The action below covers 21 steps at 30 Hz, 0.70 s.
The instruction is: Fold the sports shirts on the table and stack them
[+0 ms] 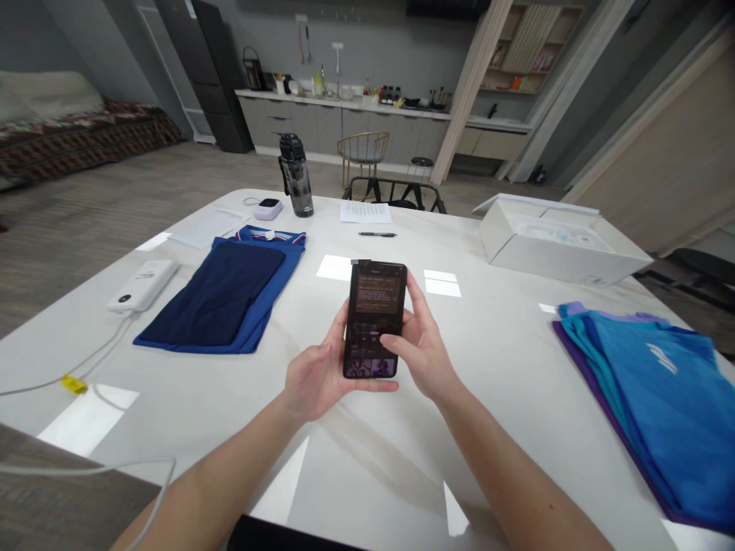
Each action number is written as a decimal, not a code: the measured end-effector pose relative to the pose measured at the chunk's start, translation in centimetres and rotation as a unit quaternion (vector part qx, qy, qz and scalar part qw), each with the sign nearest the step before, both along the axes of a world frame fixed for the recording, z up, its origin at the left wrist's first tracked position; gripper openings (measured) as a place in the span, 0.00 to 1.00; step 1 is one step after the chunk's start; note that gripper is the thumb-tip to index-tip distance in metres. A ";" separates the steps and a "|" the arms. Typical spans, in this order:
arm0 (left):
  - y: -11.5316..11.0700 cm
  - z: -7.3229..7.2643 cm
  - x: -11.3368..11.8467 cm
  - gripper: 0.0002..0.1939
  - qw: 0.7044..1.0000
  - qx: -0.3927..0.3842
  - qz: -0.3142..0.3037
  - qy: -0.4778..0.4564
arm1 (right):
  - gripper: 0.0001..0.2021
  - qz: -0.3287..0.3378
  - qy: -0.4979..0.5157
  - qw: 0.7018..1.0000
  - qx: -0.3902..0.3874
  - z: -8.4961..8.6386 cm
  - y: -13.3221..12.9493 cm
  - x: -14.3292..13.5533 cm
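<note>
A black smartphone [375,321] is held upright over the middle of the white table, its lit screen facing me. My left hand [318,375] grips its left side and lower edge, with the fingers partly behind it. My right hand [425,348] holds its right side, and the right thumb lies on the screen near the playback controls. Left of the hands, a folded dark navy garment [221,295] lies on a blue one with a striped collar [269,236]. Over on the right is a stack of folded blue, teal and purple clothes [654,398].
A white power bank [143,286] with a cable lies at the left. Farther back are a lilac device [268,209], a dark water bottle [297,177], printed paper [365,213] and a pen [377,234]. An opened white box [551,241] stands at the right rear.
</note>
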<state>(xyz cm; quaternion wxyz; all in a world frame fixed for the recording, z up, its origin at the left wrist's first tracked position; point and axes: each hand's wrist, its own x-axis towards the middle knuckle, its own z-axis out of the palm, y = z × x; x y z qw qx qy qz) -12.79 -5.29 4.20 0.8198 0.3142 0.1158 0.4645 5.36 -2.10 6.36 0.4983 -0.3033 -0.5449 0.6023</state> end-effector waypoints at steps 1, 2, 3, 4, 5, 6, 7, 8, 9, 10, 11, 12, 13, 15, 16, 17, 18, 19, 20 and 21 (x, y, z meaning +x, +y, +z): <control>0.0 0.0 0.0 0.43 1.000 -0.001 0.001 -0.002 | 0.51 0.000 0.004 1.000 0.001 0.0 0.0 0.0; 0.0 0.0 0.0 0.43 1.000 -0.002 0.000 -0.003 | 0.51 0.000 0.006 1.000 0.001 -0.1 0.0 0.0; 0.0 0.0 0.0 0.43 1.000 -0.002 0.000 -0.004 | 0.51 -0.001 0.008 1.000 0.000 -0.1 0.0 0.0; 0.0 0.0 0.0 0.43 1.000 -0.001 0.000 -0.004 | 0.51 -0.001 0.008 1.000 -0.001 -0.1 0.0 0.0; 0.0 0.0 0.0 0.43 1.000 -0.001 0.001 -0.004 | 0.51 -0.001 0.008 1.000 -0.002 -0.1 0.0 0.0; 0.0 0.0 0.0 0.43 1.000 0.000 0.002 -0.002 | 0.51 0.000 0.008 1.000 -0.002 -0.1 0.0 0.0; 0.0 0.1 0.0 0.43 1.000 0.001 0.002 0.000 | 0.51 0.001 0.007 1.000 -0.002 -0.1 0.0 0.0; 0.0 0.1 0.0 0.42 1.000 0.001 0.001 0.001 | 0.51 0.000 0.006 1.000 -0.001 -0.1 0.0 0.0; 0.0 0.1 0.0 0.42 1.000 0.002 0.000 0.001 | 0.50 -0.001 0.005 1.000 0.000 -0.1 0.0 0.0; 0.0 0.1 0.0 0.42 1.000 0.003 -0.001 0.001 | 0.51 -0.003 0.002 1.000 0.000 0.0 0.0 0.0; 0.0 0.1 0.0 0.42 1.000 0.003 -0.001 0.001 | 0.51 -0.005 -0.002 1.000 0.000 0.0 0.0 0.0; 0.0 0.1 0.0 0.41 1.000 0.003 -0.001 0.001 | 0.51 -0.005 -0.005 1.000 -0.001 0.0 0.0 0.0; 0.0 0.0 0.0 0.41 1.000 0.003 -0.001 0.001 | 0.51 -0.005 -0.008 1.000 -0.002 0.0 0.0 0.0; 0.0 0.0 0.0 0.41 1.000 0.005 0.001 -0.001 | 0.51 -0.004 -0.009 1.000 -0.001 0.0 -0.1 0.0; 0.0 0.0 0.0 0.41 1.000 0.005 0.000 -0.001 | 0.51 -0.004 -0.007 1.000 0.000 0.0 -0.1 0.0; 0.0 0.0 0.0 0.42 1.000 0.005 0.000 0.000 | 0.51 -0.004 -0.006 1.000 0.001 0.0 -0.1 0.0; 0.0 0.1 0.0 0.42 1.000 0.004 0.000 0.001 | 0.51 -0.004 -0.006 1.000 0.001 0.0 -0.1 0.0; 0.0 0.1 0.0 0.42 1.000 0.003 0.001 0.003 | 0.51 -0.004 -0.006 1.000 0.000 0.0 -0.1 0.0; 0.0 0.1 0.0 0.42 1.000 0.003 0.001 0.004 | 0.51 -0.004 -0.007 1.000 -0.001 0.0 -0.1 0.0; 0.0 0.1 0.0 0.42 1.000 0.003 0.001 0.005 | 0.51 -0.003 -0.007 1.000 -0.001 0.0 -0.1 0.0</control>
